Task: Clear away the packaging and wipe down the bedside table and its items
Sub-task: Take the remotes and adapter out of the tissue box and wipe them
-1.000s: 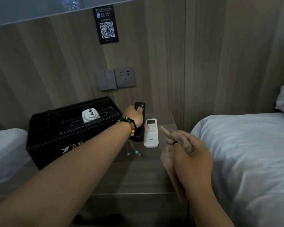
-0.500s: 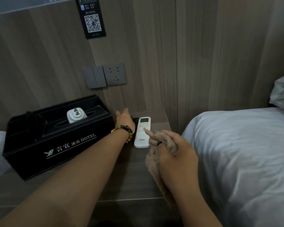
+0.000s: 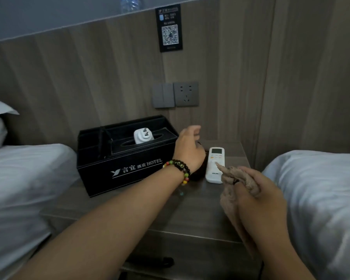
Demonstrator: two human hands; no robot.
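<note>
Head view: left hand (image 3: pixel 187 147), fingers loosely curled and holding nothing, hovering beside black hotel tissue box (image 3: pixel 127 158); right hand (image 3: pixel 257 190) clenched around brown cloth (image 3: pixel 228 197) over bedside table (image 3: pixel 170 215); white AUX remote (image 3: pixel 215 164) lying flat between hands

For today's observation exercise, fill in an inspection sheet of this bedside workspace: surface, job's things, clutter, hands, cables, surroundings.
Surface: bedside table, dark wood grain, front part bare.
Job's things: black hotel organiser box at back left; white remote lying flat to its right; brown cloth.
Clutter: white plug adapter on the box's tissue slot; no packaging seen.
Hands: left hand open, between box and remote; right hand gripping the cloth.
Cables: nothing seen.
Surroundings: white beds both sides; wall socket; QR sign.
</note>
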